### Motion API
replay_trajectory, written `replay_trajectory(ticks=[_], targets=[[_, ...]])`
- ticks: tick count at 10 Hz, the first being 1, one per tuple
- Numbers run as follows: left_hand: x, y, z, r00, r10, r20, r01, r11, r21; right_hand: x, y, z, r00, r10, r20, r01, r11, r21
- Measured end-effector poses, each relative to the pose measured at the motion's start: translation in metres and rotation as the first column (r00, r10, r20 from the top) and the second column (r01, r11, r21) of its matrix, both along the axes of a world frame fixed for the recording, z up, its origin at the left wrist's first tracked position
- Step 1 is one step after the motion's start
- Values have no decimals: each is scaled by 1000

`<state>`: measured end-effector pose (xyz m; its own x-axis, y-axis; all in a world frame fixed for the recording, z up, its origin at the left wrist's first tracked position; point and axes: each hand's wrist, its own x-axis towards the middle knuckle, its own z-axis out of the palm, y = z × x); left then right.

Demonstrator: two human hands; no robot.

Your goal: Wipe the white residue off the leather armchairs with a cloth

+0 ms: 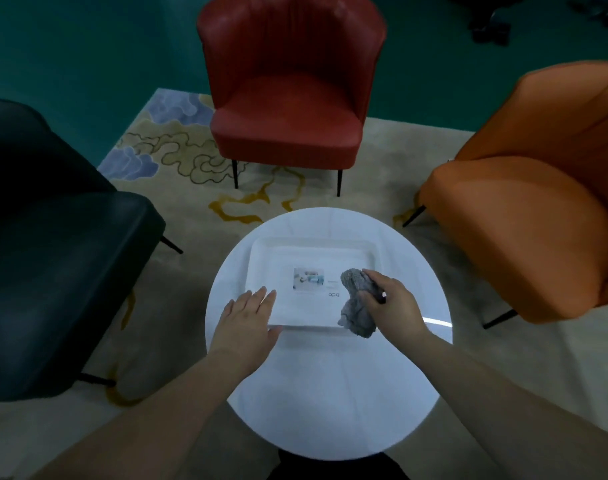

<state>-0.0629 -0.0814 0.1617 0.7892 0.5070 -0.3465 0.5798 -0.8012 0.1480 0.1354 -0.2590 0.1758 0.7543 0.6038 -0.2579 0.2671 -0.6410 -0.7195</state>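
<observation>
Left hand (pixel 247 318) lies flat, fingers straight and together, palm down on the near left corner of a flat white rectangular box (pixel 313 268). Right hand (pixel 391 303) grips a crumpled grey cloth (pixel 356 306), fingers curled round it, above the box's near right corner. Box sits on a round white surface (pixel 330 393). Beyond: dark leather armchair (pixel 53 254) left, red leather armchair (pixel 288 98) opposite, orange leather armchair (pixel 538 202) right, all on a patterned beige rug (pixel 178 157).

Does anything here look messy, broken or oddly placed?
Nothing stands out. The red, orange and dark leather armchairs stand upright, with no white residue visible from here. The right hand grips a crumpled grey cloth over the round white table.
</observation>
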Motion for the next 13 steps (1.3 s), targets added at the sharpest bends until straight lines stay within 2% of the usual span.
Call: replay_trajectory(ticks=[2, 4, 6, 7, 9, 11, 12, 13], targets=[[40, 30, -39, 1000, -1, -21, 1, 1000, -13, 26, 32, -36, 999, -36, -40, 37, 999, 32], [69, 48, -99, 995, -18, -99, 9, 996, -91, 50, 65, -75, 994, -8, -109, 13, 999, 42], [91, 68, -148, 977, -97, -191, 112, 991, 72, 64, 90, -112, 987, -21, -162, 25, 999, 24], [90, 77, -165, 968, -110, -227, 127, 990, 60, 65, 99, -128, 984, 2, -177, 0, 1000, 15], [89, 79, -172, 968, -105, -226, 119, 992, 48, 62, 110, -153, 978, 163, -133, -178, 978, -110], [92, 84, -163, 964, -115, -238, 119, 993, -1, 61, 108, -155, 942, 236, -240, -297, 918, -264], [93, 88, -153, 965, -125, -229, 132, 991, 18, 64, 103, -148, 934, 239, -264, -314, 903, -294], [86, 85, -139, 972, -130, -198, 133, 991, 3, 62, 94, -132, 949, 176, -260, -253, 920, -300]])
